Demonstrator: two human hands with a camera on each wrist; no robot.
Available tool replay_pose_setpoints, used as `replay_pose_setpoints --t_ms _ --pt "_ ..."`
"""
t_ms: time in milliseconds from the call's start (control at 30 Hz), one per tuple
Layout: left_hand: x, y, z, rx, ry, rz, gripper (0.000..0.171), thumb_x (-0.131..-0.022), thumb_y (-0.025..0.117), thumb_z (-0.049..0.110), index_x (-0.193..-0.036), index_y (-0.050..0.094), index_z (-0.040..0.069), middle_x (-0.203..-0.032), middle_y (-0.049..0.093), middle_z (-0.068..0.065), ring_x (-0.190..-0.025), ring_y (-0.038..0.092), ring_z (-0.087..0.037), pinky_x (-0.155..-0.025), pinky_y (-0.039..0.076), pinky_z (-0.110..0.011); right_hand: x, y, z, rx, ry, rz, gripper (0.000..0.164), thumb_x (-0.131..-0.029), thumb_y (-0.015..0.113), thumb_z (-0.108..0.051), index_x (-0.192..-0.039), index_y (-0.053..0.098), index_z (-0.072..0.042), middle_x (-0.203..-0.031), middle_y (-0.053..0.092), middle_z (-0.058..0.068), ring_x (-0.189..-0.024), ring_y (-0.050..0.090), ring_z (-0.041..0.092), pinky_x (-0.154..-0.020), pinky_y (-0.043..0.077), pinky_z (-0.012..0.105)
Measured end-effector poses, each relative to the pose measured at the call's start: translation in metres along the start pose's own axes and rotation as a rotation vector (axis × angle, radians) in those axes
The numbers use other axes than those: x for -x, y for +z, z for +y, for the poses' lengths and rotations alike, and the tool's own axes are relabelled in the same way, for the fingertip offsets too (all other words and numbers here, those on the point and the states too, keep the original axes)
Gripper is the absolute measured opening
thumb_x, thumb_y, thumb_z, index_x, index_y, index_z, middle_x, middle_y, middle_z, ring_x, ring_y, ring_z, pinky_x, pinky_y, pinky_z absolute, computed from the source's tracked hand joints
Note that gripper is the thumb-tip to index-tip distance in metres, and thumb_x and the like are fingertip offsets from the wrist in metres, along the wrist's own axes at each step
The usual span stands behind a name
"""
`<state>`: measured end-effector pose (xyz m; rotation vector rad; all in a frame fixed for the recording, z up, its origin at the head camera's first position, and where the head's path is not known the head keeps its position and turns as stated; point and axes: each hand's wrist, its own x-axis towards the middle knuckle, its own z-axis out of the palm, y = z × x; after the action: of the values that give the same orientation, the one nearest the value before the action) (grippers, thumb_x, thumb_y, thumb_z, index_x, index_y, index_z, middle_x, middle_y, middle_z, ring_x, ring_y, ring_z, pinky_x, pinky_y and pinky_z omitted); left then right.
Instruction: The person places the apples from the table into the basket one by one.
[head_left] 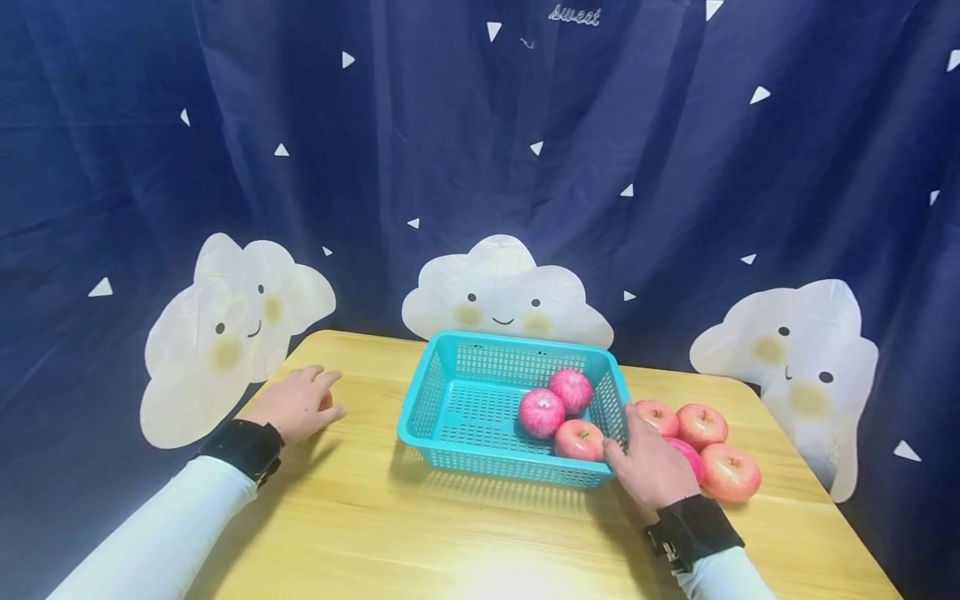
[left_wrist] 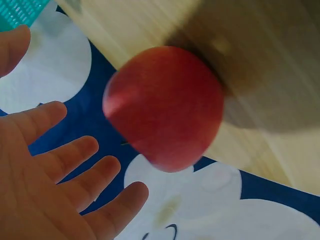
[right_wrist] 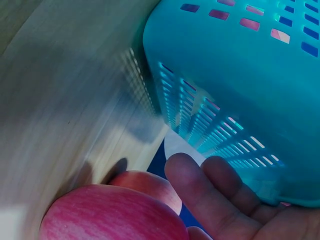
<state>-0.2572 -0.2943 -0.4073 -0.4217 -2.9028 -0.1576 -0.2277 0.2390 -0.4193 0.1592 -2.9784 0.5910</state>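
Pale sleeves [head_left: 161,529] cross the desk [head_left: 360,517]; the left hand [head_left: 296,404] spreads loosely near an apple [left_wrist: 165,110], while the right hand [head_left: 656,462], fingers extended, touches the basket [head_left: 495,468], perhaps steadying it around its fruit [head_left: 542,413].

We face a softly folded navy curtain [head_left: 450,125], scattered with small white triangles [head_left: 760,95] and bearing three smiling white clouds [head_left: 506,282]; the word "sweet" [head_left: 575,15] shows near its top. Before it we see a yellowish wood-grained table [head_left: 360,517], white glare [head_left: 517,579] brightening its near part.
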Motion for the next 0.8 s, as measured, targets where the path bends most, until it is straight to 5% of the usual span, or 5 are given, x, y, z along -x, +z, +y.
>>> replay_pose_setpoints --t_ms 267,800 --pt "0.004 0.007 -0.012 -0.014 -0.073 -0.005 0.064 -0.089 0.071 0.042 -0.139 0.058 0.005 -0.139 0.05 -0.033 -0.126 0.047 -0.052 -0.095 0.045 -0.066 0.0 0.0 0.0 0.003 -0.019 0.01 0.079 -0.1 0.053 -0.043 -0.158 0.023 0.002 -0.154 0.04 0.026 -0.124 0.057 0.045 -0.089 0.052 0.061" --pt "0.009 0.022 -0.027 0.007 -0.093 -0.018 0.067 -0.086 0.073 0.037 -0.139 0.053 0.002 -0.136 0.049 -0.033 -0.116 0.052 -0.054 -0.09 0.047 -0.067 -0.001 0.0 0.001 0.01 -0.036 0.024 0.077 -0.1 0.051 -0.04 -0.158 0.024 0.004 -0.154 0.04 0.026 -0.126 0.055 0.045 -0.09 0.051 0.061"
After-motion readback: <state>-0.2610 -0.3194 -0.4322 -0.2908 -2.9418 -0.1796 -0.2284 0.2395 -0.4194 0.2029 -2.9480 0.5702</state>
